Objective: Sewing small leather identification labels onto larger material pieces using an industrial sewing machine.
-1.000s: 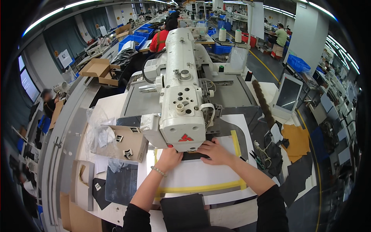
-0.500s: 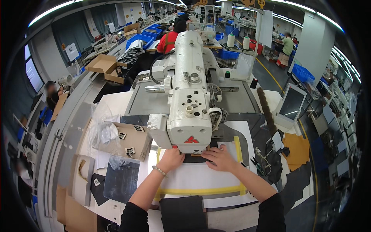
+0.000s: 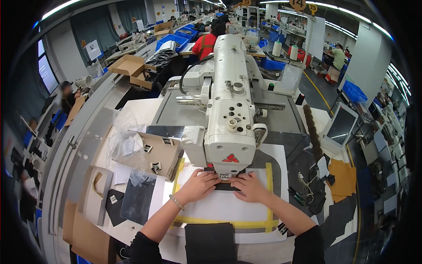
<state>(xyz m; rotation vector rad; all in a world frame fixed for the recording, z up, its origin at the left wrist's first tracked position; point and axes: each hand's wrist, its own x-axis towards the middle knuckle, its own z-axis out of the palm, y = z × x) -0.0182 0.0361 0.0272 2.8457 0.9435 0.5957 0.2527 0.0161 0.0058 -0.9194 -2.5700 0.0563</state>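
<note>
Below the head of a white sewing machine, my left hand and my right hand meet from either side. Between their fingertips sits a small black-and-white label. The fingers of both hands are bent and close on the label's two ends. Under it lies a black fabric piece, partly covered by my fingers. This rests on a white template sheet edged with yellow tape. The machine head hides the label's far side and the needle.
Left of the sheet, a cardboard tray holds several labels, with plastic bags beside it. Dark folded fabric lies at the front edge. On the right are green-handled snips, orange fabric and a screen. Another person in red sits beyond the machine.
The template sheet has shifted left and nearer relative to the machine. My hands have come along, and the label now shows between my fingertips. The view has turned slightly left.
</note>
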